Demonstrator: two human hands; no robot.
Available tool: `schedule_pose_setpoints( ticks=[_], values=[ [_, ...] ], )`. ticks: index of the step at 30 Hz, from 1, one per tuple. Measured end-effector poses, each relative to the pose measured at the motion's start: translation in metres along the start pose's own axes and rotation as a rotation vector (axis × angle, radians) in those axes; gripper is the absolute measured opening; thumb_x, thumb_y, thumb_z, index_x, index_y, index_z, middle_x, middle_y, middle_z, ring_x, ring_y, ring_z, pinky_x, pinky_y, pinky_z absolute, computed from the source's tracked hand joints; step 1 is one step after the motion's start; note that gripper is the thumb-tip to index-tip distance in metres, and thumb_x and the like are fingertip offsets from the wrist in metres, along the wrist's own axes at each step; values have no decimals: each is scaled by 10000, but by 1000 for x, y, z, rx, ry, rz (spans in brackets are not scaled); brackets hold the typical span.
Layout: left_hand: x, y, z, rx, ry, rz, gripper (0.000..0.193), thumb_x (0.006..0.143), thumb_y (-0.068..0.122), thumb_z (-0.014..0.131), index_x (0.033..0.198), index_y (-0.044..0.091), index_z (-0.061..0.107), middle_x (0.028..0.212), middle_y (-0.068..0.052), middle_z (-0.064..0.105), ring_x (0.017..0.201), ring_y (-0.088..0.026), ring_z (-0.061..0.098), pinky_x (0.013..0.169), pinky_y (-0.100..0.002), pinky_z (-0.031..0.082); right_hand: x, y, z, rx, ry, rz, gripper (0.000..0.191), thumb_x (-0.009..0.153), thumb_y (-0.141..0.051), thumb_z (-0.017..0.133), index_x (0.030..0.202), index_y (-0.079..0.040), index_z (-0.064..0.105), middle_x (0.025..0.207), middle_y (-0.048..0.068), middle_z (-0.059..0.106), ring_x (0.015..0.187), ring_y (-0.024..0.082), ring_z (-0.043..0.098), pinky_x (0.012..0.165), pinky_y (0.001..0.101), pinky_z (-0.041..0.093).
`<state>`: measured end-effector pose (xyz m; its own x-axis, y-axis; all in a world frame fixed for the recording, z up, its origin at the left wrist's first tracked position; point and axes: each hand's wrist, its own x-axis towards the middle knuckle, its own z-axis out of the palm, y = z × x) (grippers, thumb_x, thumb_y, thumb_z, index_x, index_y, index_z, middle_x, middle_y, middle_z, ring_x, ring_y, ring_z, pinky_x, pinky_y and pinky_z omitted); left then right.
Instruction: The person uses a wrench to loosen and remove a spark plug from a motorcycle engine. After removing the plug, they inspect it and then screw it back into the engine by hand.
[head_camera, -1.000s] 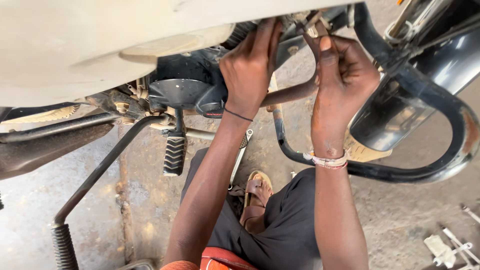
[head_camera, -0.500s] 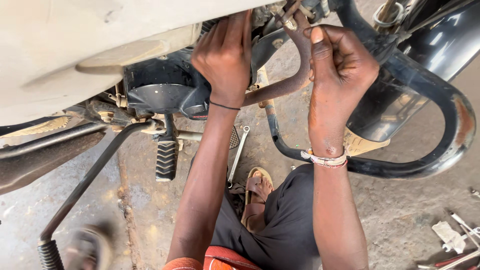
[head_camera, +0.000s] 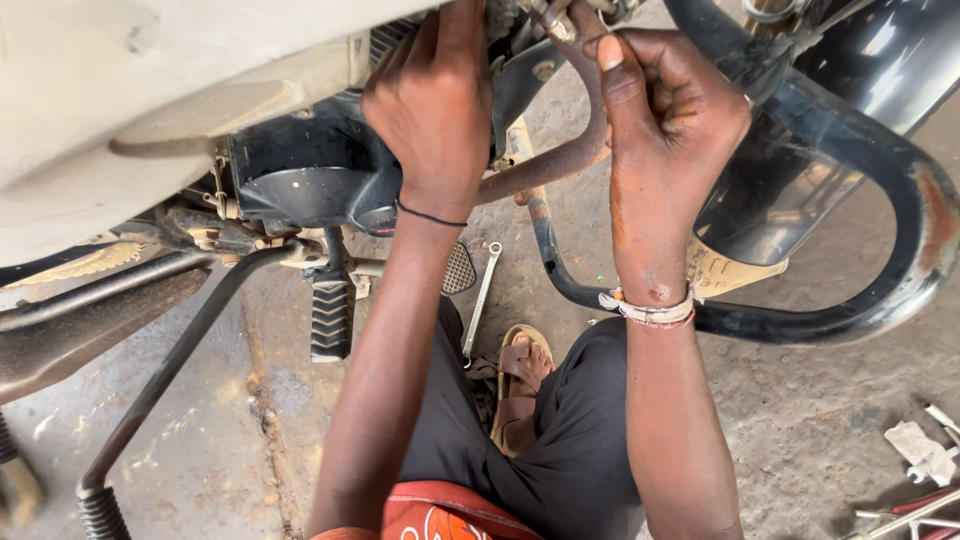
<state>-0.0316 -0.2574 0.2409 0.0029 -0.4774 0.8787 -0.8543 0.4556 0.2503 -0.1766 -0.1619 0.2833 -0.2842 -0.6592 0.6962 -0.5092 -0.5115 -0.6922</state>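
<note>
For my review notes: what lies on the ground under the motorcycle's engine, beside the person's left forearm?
A silver wrench lies on the concrete floor, next to a sandalled foot. The left hand and left forearm hide the ground beneath them.

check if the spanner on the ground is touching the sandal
Apart. The head view shows the spanner lying on the concrete beside the footrest, with bare ground between its lower end and the brown sandal.

You wear a thin black band (head_camera: 430, 214) on your left wrist, a beaded bracelet (head_camera: 650, 310) on your right, black trousers (head_camera: 570, 440), a brown sandal (head_camera: 520, 385).
</note>
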Motion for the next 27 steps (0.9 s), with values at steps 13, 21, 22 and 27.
schedule_pose_setpoints(
  ticks=[13,21,22,27],
  values=[
    [10,-16,2,200,-83,339,78,889,52,713,891,65,636,728,-73,678,632,-229,712,509,-351,542,4,-4,2,82,-77,-15,114,1164,-60,723,1095,15,773,769,-10,601,620,21,442,553,223,296],
    [8,-20,10,57,-2,277,113,890,9,713,929,54,617,760,-84,669,694,-268,703,600,-378,560,15,3,15,0,-51,-103,141,1124,14,754,994,33,703,733,6,583,643,18,433,557,233,309],
    [8,-19,11,46,-1,269,124,898,12,721,922,60,609,757,-82,663,702,-273,705,609,-385,560,15,4,15,-13,-49,-105,179,1119,14,758,958,33,682,708,5,568,624,17,431,550,235,306],
    [6,-14,8,-31,12,212,136,873,26,728,956,68,628,773,-82,675,719,-284,707,623,-401,552,13,6,14,-38,-68,-131,110,1108,25,768,1011,25,715,717,7,549,594,24,416,541,244,294]
  ],
)
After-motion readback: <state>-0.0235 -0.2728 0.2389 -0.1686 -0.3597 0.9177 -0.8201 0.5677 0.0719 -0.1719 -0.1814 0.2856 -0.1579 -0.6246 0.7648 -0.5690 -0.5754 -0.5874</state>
